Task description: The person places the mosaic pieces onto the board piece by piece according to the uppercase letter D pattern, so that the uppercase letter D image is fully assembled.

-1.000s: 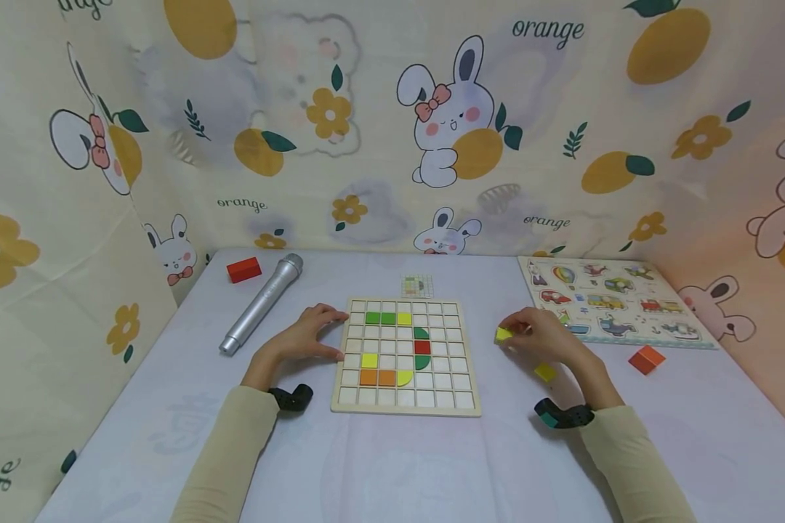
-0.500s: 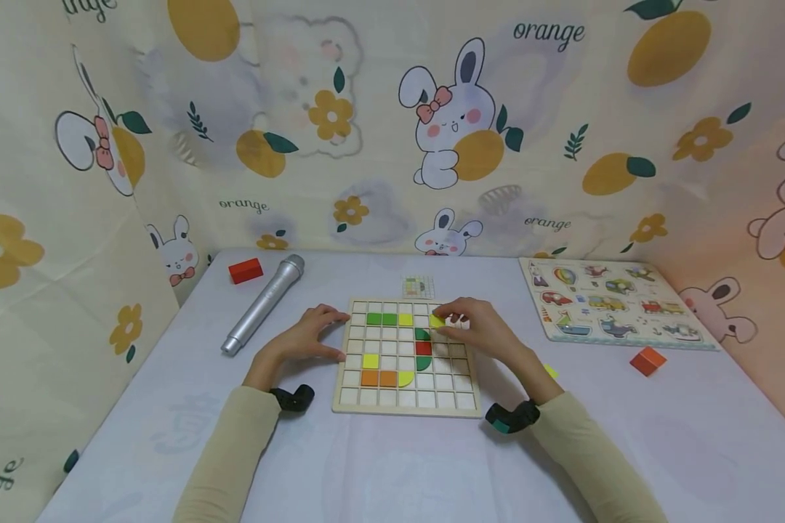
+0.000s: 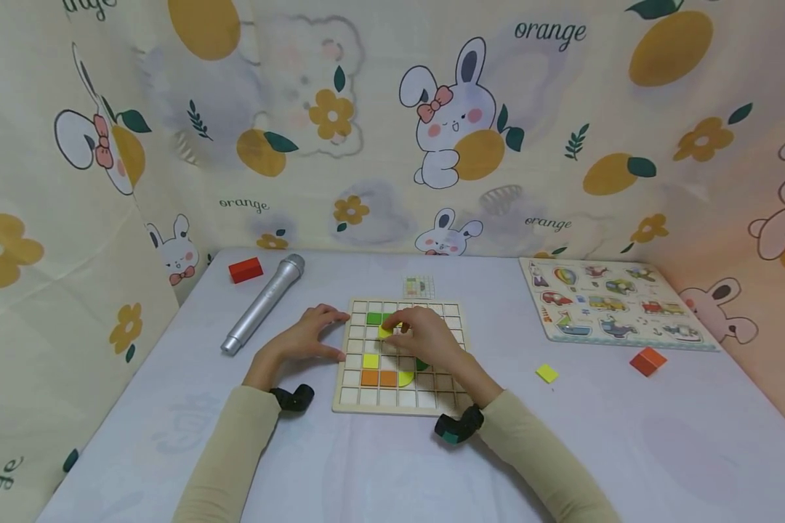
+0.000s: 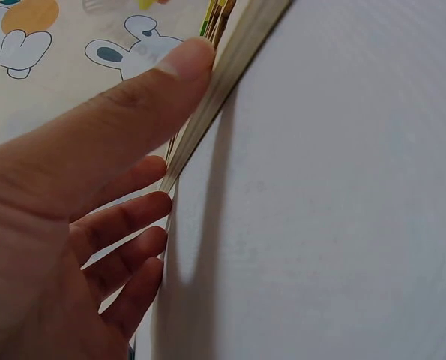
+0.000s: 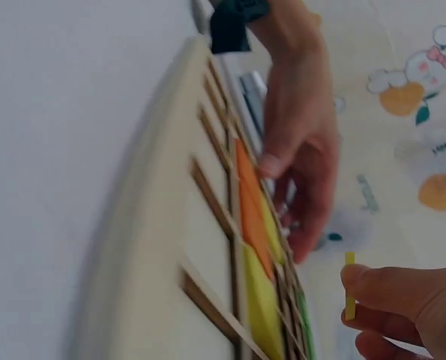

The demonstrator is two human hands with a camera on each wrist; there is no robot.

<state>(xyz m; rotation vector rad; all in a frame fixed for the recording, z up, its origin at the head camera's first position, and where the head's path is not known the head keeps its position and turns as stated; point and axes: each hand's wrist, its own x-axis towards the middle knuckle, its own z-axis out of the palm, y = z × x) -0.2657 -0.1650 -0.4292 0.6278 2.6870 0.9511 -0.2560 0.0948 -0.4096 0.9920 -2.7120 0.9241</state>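
Note:
A wooden grid board lies in the middle of the table, with green, yellow and orange tiles in some cells. My left hand rests at the board's left edge, thumb and fingers spread; in the left wrist view the thumb and fingertips touch the rim. Over the upper middle of the board, my right hand pinches a yellow tile between thumb and finger. The right wrist view shows this tile edge-on, above the board. That hand covers several cells and tiles.
A small pattern card lies behind the board. To the left are a silver microphone and a red block. On the right lie a loose yellow tile, an orange-red block and a picture puzzle board.
My right hand has carried the yellow tile leftward from beside the board, across its upper right, to its upper middle. The left hand stays at the edge.

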